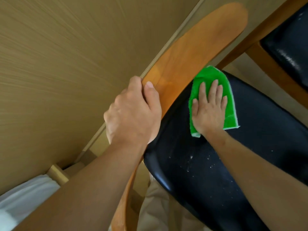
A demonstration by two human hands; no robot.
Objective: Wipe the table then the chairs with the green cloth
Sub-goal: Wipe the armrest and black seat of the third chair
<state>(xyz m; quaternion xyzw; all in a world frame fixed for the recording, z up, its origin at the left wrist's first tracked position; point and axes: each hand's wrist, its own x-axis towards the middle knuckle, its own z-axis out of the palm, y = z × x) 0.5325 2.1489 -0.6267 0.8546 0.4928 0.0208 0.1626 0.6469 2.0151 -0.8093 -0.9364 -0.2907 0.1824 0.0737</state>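
Observation:
A wooden chair's curved orange-brown backrest (196, 44) runs diagonally through the middle of the view. My left hand (133, 112) grips its top edge, fingers curled over it. The chair's black padded seat (216, 172) lies below and to the right, speckled with white crumbs. The green cloth (211, 75) lies flat on the seat near the backrest. My right hand (208, 109) presses on it with straight, spread fingers.
A light wooden wall or panel (58, 64) fills the left side, close behind the backrest. A second chair with a black seat (290, 39) and a wooden frame stands at the upper right. A white fabric (25, 197) shows at the lower left.

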